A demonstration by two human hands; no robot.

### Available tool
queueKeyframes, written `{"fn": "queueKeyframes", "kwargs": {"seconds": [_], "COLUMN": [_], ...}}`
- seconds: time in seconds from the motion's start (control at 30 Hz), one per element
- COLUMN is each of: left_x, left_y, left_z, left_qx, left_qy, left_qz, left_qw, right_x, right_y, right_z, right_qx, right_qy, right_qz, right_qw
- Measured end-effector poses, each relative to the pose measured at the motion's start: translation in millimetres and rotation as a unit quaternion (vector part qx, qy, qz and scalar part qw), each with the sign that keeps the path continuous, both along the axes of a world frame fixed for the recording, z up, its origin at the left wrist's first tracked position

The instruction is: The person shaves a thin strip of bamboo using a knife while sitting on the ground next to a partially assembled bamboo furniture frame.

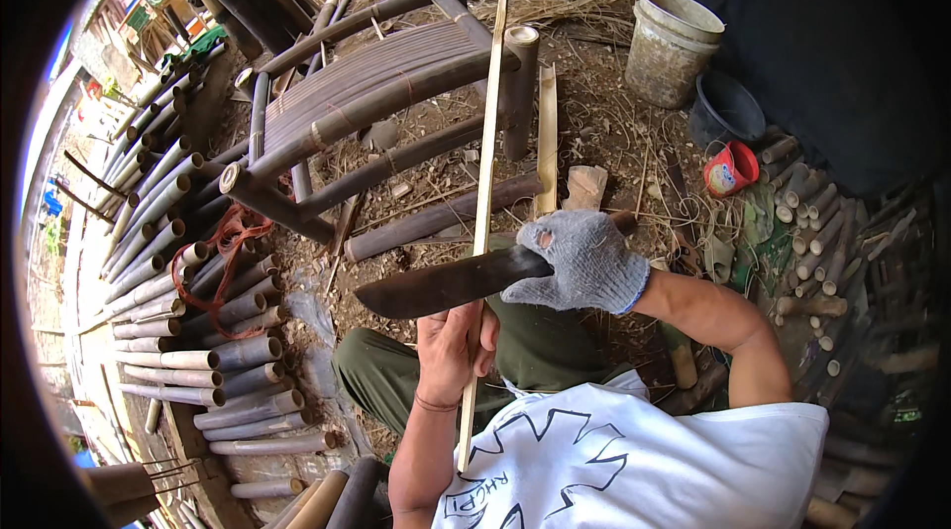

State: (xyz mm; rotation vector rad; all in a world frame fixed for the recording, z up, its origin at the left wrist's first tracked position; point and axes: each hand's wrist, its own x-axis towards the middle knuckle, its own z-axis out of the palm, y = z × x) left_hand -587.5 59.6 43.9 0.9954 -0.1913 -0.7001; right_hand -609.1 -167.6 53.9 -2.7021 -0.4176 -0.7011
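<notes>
A long pale bamboo strip (487,158) stands nearly upright across the middle of the view. My bare left hand (454,353) is closed round its lower part, the lower end reaching my white shirt. In a grey knit glove, my right hand (582,262) grips a broad dark machete (436,285), its handle mostly hidden in the palm. The blade points left and lies across the strip just above my left fingers. Whether its edge bites into the strip I cannot tell.
Ahead stands a dark bamboo bench frame (367,83). Cut bamboo poles (243,355) are stacked at left with red cord (220,252) on them. A dirty white bucket (674,46), a black bucket (728,111) and a red container (731,169) sit at right, above piled bamboo pieces (817,232).
</notes>
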Motion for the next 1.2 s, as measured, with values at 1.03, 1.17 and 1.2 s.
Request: {"fn": "queueKeyframes", "kwargs": {"seconds": [1.03,1.17,1.2], "left_x": [75,201,243], "left_y": [106,107,119], "left_z": [25,88,101], "left_qx": [0.068,-0.079,-0.125], "left_qy": [-0.124,-0.265,-0.328], "left_qz": [0.202,0.241,0.189], "left_qw": [0.969,0.93,0.917], "right_x": [3,-52,-47], "right_y": [-189,-164,-151], "right_z": [-181,-289,-293], "right_qx": [0.232,0.195,0.186], "right_qy": [0.226,0.373,0.408], "right_qz": [-0.486,-0.542,-0.559], "right_qw": [0.812,0.728,0.697]}}
